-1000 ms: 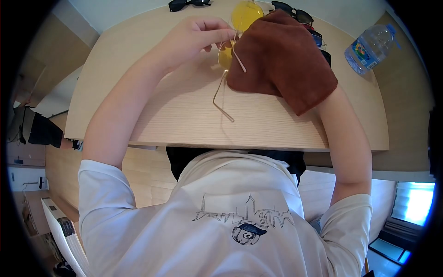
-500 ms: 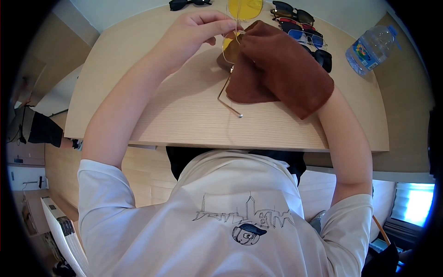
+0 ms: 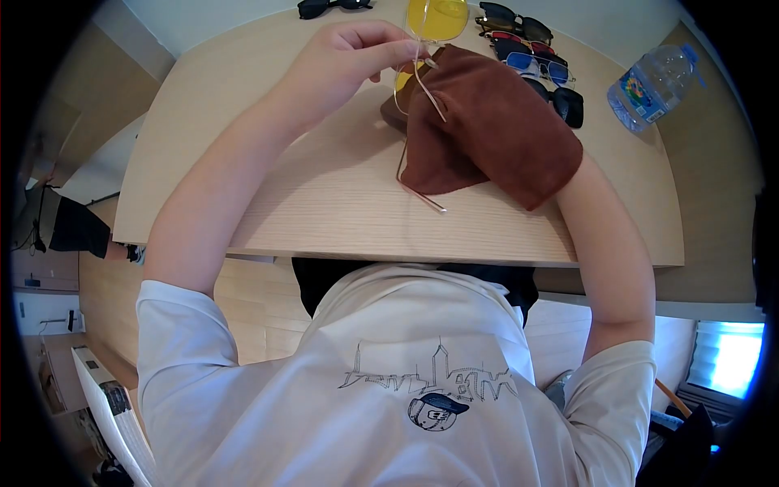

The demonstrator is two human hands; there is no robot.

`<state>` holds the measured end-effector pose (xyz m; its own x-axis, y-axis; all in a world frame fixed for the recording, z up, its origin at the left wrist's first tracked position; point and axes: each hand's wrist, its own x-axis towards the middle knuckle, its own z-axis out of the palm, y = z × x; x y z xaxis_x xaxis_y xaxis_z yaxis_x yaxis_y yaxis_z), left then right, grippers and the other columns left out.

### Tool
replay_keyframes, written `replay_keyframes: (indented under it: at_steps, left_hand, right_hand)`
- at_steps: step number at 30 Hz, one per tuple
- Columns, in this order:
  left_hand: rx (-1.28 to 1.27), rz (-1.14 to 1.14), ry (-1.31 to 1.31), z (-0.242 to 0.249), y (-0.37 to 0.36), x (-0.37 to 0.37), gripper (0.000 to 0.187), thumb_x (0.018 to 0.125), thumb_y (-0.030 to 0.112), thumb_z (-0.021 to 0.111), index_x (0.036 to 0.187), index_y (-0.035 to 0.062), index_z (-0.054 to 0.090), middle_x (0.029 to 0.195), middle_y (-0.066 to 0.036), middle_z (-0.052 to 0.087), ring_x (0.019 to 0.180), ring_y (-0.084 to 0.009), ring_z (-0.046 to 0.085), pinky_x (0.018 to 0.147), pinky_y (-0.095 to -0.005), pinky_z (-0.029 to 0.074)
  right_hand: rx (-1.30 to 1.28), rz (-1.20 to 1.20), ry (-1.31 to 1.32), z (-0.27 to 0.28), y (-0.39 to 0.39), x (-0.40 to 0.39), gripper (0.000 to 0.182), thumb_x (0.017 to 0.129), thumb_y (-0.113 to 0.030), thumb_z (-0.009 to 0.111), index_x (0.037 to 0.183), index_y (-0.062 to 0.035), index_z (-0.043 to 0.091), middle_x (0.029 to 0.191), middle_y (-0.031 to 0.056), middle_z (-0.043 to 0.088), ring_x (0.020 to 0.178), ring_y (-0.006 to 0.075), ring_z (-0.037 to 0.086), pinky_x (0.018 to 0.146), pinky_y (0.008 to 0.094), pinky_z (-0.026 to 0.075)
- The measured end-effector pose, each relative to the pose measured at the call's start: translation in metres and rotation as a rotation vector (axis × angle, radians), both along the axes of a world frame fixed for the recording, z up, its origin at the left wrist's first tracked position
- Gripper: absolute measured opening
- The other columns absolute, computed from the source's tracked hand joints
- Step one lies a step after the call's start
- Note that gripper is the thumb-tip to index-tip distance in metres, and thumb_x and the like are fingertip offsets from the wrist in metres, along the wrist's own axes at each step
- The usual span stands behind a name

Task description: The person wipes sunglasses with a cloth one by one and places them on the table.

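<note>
My left hand pinches the thin metal frame of yellow-lensed glasses near the bridge, thumb against fingers. One yellow lens stands out above, at the far side; the other is mostly covered by a brown cloth. The glasses' temples stick out, one lying over the cloth and one below it toward the table's front edge. My right hand is hidden under the cloth, which drapes over it and folds around the lower lens. Its fingers do not show, only the forearm coming out at the right.
Several pairs of sunglasses lie in a row at the back right of the wooden table. Another dark pair is at the back left. A plastic water bottle is at the right. A person's legs show at far left.
The glasses have turned and shifted slightly right and toward me, their temples swinging right. The cloth's lower edge has dropped a little. My left hand keeps its pinch.
</note>
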<state>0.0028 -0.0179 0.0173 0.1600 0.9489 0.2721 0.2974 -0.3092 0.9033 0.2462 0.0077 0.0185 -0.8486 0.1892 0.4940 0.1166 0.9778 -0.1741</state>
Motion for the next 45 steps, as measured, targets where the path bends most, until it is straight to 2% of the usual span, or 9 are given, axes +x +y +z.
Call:
replay_keyframes:
  at_steps: [3,9,19,22,25,28,31,36,45]
  left_hand:
    - [0.033,0.046,0.059,-0.002,-0.001,0.005,0.025,0.103,0.027,0.070,0.113,0.0076,0.082,0.101,0.003,0.077,0.088,-0.0048,0.058,0.081,-0.0243,0.046]
    - [0.106,0.017,-0.038,-0.012,0.000,0.010,0.022,0.103,0.024,0.071,0.113,0.0066,0.080,0.105,0.002,0.076,0.097,-0.0064,0.063,0.091,-0.0255,0.049]
    - [0.098,0.002,-0.011,-0.009,-0.003,0.010,0.022,0.104,0.023,0.070,0.112,0.0039,0.078,0.110,-0.001,0.076,0.105,-0.0095,0.066,0.100,-0.0278,0.050]
    - [0.101,0.004,0.010,-0.008,-0.003,0.009,0.023,0.104,0.023,0.070,0.113,0.0043,0.079,0.111,-0.001,0.077,0.105,-0.0096,0.066,0.098,-0.0280,0.049]
    - [0.113,0.011,0.025,-0.006,-0.004,0.009,0.024,0.103,0.025,0.069,0.113,0.0054,0.079,0.109,-0.001,0.077,0.103,-0.0092,0.065,0.094,-0.0272,0.049]
    - [0.120,0.020,0.009,-0.008,-0.003,0.009,0.024,0.103,0.026,0.070,0.111,0.0065,0.081,0.107,0.001,0.077,0.100,-0.0087,0.064,0.090,-0.0264,0.047]
    - [0.115,0.032,-0.014,-0.008,-0.003,0.009,0.024,0.102,0.027,0.071,0.110,0.0073,0.081,0.106,0.002,0.077,0.096,-0.0082,0.062,0.088,-0.0262,0.046]
    - [0.089,0.063,-0.011,-0.005,-0.002,0.006,0.024,0.101,0.028,0.072,0.110,0.0078,0.081,0.103,0.003,0.076,0.094,-0.0075,0.060,0.088,-0.0259,0.046]
    - [0.040,0.129,-0.130,-0.007,0.004,-0.003,0.024,0.102,0.029,0.072,0.112,0.0091,0.081,0.106,0.002,0.076,0.096,-0.0054,0.060,0.089,-0.0254,0.046]
  right_hand:
    - [-0.510,0.117,0.185,-0.005,-0.003,-0.003,0.023,0.081,-0.008,0.077,0.102,-0.0037,0.070,0.102,0.0160,0.071,0.089,0.0335,0.068,0.081,0.0386,0.057]
    - [-0.330,0.059,-0.003,0.013,-0.015,-0.007,0.018,0.078,-0.001,0.082,0.080,-0.0051,0.065,0.089,0.0095,0.065,0.082,0.0212,0.062,0.077,0.0334,0.054]
    - [-0.304,0.057,0.162,0.005,-0.010,-0.008,0.027,0.071,-0.005,0.084,0.089,-0.0007,0.065,0.083,0.0103,0.065,0.075,0.0257,0.060,0.073,0.0353,0.053]
    - [-0.828,0.092,0.107,0.007,-0.009,-0.006,0.012,0.094,-0.004,0.066,0.104,0.0039,0.064,0.091,0.0152,0.067,0.075,0.0225,0.064,0.072,0.0327,0.057]
    - [-0.251,0.081,0.121,0.002,-0.002,-0.008,0.014,0.097,-0.005,0.065,0.106,0.0053,0.063,0.092,0.0132,0.067,0.078,0.0179,0.066,0.070,0.0316,0.057]
    - [-0.542,0.100,0.075,0.004,-0.011,-0.007,0.015,0.101,-0.009,0.061,0.107,0.0057,0.062,0.096,0.0120,0.068,0.081,0.0145,0.067,0.071,0.0300,0.058]
    - [-1.399,0.059,0.266,0.001,-0.014,-0.007,0.017,0.099,-0.008,0.064,0.107,0.0062,0.061,0.098,0.0131,0.069,0.081,0.0162,0.067,0.073,0.0298,0.058]
    - [-0.535,0.061,0.109,0.003,-0.002,-0.004,0.020,0.086,-0.007,0.073,0.102,0.0019,0.064,0.094,0.0140,0.068,0.085,0.0212,0.065,0.075,0.0319,0.057]
    - [0.039,0.112,0.127,0.001,0.007,-0.009,0.025,0.073,-0.007,0.074,0.096,-0.0031,0.066,0.089,0.0135,0.069,0.090,0.0328,0.065,0.082,0.0397,0.056]
